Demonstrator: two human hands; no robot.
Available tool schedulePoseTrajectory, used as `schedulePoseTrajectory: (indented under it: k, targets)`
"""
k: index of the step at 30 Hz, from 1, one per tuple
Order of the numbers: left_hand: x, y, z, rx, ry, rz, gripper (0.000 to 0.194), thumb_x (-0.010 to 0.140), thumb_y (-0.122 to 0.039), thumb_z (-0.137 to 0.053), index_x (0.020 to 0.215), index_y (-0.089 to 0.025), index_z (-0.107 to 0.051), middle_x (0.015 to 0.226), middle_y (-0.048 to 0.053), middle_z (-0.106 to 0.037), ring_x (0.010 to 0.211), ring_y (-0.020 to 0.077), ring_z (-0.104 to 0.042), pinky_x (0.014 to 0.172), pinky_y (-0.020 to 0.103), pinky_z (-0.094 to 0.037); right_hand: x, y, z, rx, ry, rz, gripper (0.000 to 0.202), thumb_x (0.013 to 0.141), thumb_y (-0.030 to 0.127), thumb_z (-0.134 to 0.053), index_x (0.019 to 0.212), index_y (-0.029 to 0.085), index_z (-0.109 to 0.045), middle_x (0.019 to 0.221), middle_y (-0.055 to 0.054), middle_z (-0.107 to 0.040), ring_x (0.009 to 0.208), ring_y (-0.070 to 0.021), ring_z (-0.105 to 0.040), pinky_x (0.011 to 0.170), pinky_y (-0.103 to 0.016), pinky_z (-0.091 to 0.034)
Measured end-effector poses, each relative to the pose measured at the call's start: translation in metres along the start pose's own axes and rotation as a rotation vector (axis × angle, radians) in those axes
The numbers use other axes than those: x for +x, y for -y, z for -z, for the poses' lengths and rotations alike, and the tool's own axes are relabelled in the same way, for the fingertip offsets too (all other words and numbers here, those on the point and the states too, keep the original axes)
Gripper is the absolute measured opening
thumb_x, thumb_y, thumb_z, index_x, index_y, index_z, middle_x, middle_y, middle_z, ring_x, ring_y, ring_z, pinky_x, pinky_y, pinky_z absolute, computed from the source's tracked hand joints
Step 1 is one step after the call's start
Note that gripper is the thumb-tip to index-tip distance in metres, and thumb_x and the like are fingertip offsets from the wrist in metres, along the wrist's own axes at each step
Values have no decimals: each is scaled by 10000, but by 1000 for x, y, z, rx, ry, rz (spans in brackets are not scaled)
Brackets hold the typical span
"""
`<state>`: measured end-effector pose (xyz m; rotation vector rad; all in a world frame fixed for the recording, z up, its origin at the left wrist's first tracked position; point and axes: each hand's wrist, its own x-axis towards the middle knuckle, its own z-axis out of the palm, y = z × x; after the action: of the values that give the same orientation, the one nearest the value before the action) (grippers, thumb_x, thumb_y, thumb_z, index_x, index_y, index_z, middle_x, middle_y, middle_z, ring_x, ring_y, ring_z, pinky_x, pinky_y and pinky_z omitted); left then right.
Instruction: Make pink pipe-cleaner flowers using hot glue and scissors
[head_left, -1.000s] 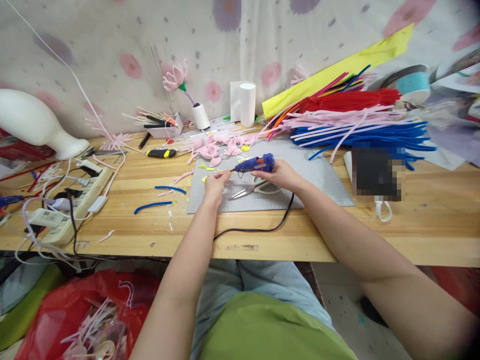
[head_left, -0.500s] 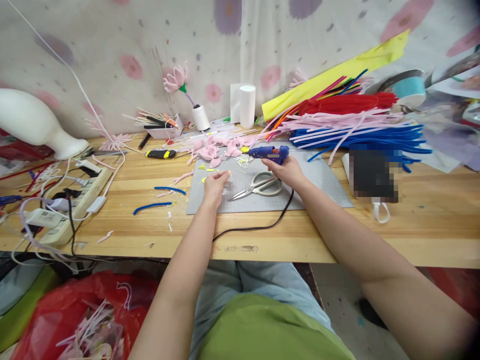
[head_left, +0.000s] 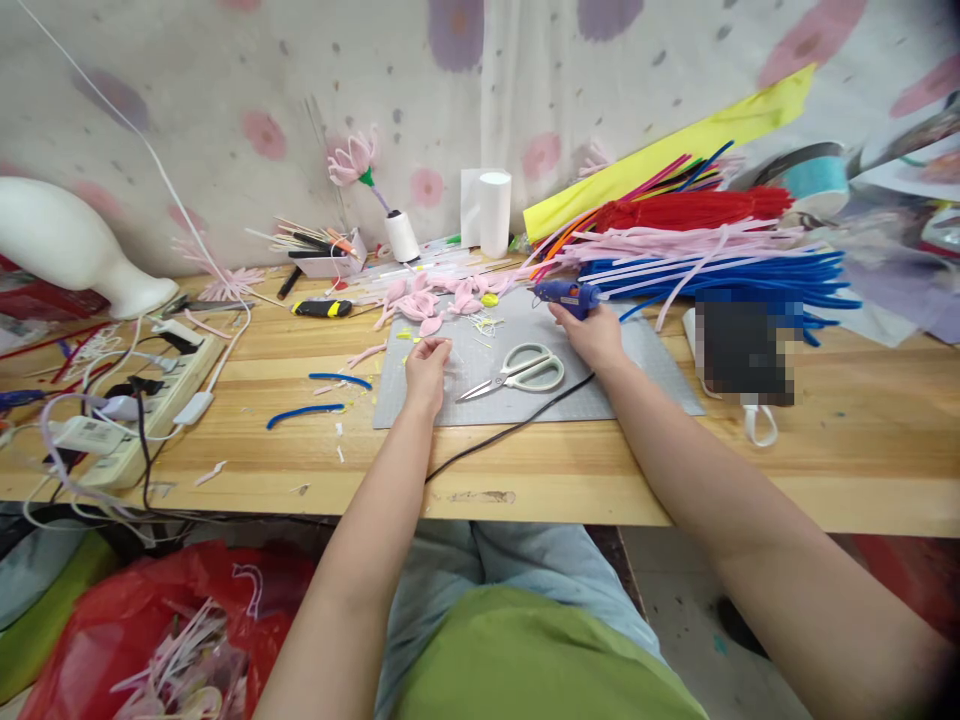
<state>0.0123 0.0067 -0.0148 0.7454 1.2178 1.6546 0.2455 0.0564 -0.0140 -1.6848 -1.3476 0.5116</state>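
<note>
My right hand [head_left: 596,335] is closed around a blue hot glue gun [head_left: 568,297], its nozzle pointing left over the grey cutting mat [head_left: 637,385]. A black cord runs from the gun down across the mat. My left hand [head_left: 427,375] is pinched above the mat's left part; whatever sits between its fingertips is too small to make out. Between the two hands lie scissors [head_left: 517,375] with pale handles, blades toward the left. Pink fuzzy petals [head_left: 420,300], a small yellow piece [head_left: 489,299] and thin white bits [head_left: 484,324] rest beyond the hands.
Bundles of blue pipe cleaners [head_left: 712,277] and red ones [head_left: 690,208] lie at back right. A yellow-black utility knife [head_left: 321,308], a power strip [head_left: 154,405] and a white foam head [head_left: 75,245] are to the left. A pink flower [head_left: 354,160] stands at the back.
My right hand has moved right with the glue gun, away from the scissors and the yellow piece. The cord has shifted with it. My left hand has moved slightly left.
</note>
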Motion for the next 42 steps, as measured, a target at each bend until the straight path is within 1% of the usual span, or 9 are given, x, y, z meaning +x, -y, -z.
schedulePoseTrajectory:
  k: [7,11,14,17,19,22,26,35,42]
  targets:
    - [-2,-2,-1,-23,-35,-78,67,580,-147,-653,616,-169,-601,670,-33,-576,598,53,-451,611,200,-340,9,-6,-5,-188,57,37,468,663,496,-630,954,129,-630,921,-155,-673,892,-300,-617,796,-431,-458]
    - [-5,1,-5,-4,-18,-79,55,557,-153,-650,589,-167,-607,685,-24,-591,627,63,-469,626,207,-355,3,-2,8,-282,70,90,635,587,549,-679,1046,129,-552,1010,-157,-635,928,-288,-591,781,-404,-458]
    - [-8,2,-9,3,-23,-74,49,549,-144,-637,547,-166,-593,686,-19,-596,636,68,-476,627,210,-360,0,5,32,-448,60,149,659,491,588,-726,949,150,-545,957,-151,-621,923,-308,-569,749,-410,-447]
    - [-11,1,-13,-5,-17,-57,73,538,-127,-628,510,-166,-575,678,-20,-598,613,63,-459,613,211,-351,-4,21,48,-536,251,107,492,490,584,-732,716,198,-528,714,-87,-602,781,-287,-580,672,-396,-435]
    - [-13,2,-16,-16,4,-43,93,534,-122,-629,489,-167,-560,684,-19,-603,606,62,-453,611,213,-349,-12,35,44,-424,437,153,407,531,529,-733,635,212,-501,617,-45,-571,714,-241,-578,634,-354,-429]
    - [-18,3,-21,-35,58,-18,107,531,-129,-637,477,-166,-553,706,-13,-613,617,68,-466,620,221,-356,-31,54,14,26,613,261,321,586,395,-724,746,209,-517,722,-22,-619,711,-171,-582,626,-294,-445]
    - [-25,3,-26,-66,133,43,110,517,-138,-656,482,-160,-554,740,-1,-617,634,85,-510,637,244,-381,-53,64,-27,426,789,161,371,580,231,-697,871,208,-468,721,23,-631,688,-129,-594,624,-255,-454]
    - [-26,5,-25,-30,171,41,118,504,-148,-702,485,-165,-587,774,12,-647,718,104,-544,653,233,-384,-57,58,-33,457,660,143,302,602,215,-660,823,211,-454,626,55,-602,589,-111,-562,573,-235,-400]
    - [-25,7,-25,-34,217,100,259,581,-396,-732,656,-160,-656,705,17,-633,616,77,-505,587,220,-381,-53,54,-34,458,631,50,364,558,254,-716,790,212,-439,578,62,-587,518,-99,-526,514,-220,-374]
